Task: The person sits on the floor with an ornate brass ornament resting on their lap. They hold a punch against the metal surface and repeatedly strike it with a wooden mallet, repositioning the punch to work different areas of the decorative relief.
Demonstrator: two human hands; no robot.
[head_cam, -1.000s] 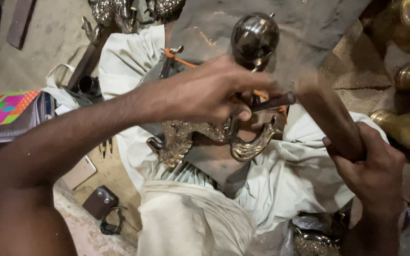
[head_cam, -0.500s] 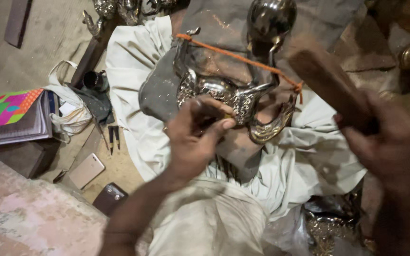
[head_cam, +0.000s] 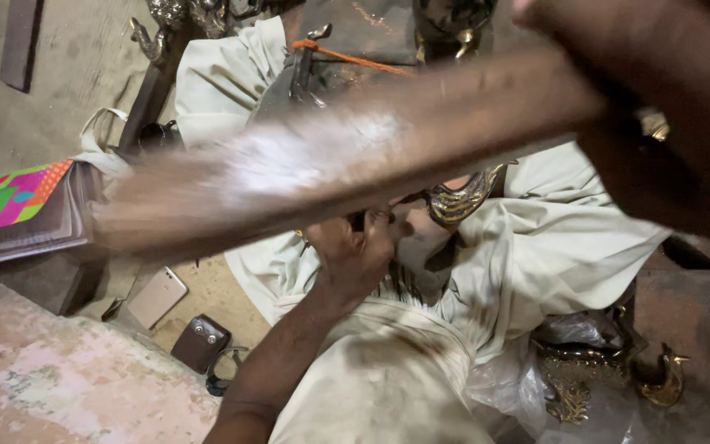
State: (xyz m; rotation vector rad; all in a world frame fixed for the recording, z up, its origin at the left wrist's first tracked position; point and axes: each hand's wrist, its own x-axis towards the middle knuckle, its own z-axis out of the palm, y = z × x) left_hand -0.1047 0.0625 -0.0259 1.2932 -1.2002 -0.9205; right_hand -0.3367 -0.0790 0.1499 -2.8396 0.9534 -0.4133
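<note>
- Since the earlier frame, the wooden stick (head_cam: 355,156) has swung across the view and now shows as a long motion-blurred bar from far right to near left; the view has also closed in on the lap.
- Left of scene: a multicoloured book (head_cam: 10,197) lies on a dark ledge; nearer, a pale phone (head_cam: 156,298) and a small brown pouch (head_cam: 200,343) rest on the floor.
- Centre: the left hand (head_cam: 355,255) is curled shut, fingers pinched round something small and dark held against the work; what exactly it grips cannot be told.
- Just right of that hand: the brass ornament (head_cam: 458,200), a curved, shiny casting, sits on the white-clothed lap, mostly hidden behind the stick.
- Far right: the right hand (head_cam: 667,123), large and blurred, is wrapped closed round the stick's end.
- Progress, as a judgement: striking appears under way; the ornament remains on the lap, and how much is finished cannot be read.
- Near right: another brass piece (head_cam: 659,378) lies on the floor beside plastic wrap.
</note>
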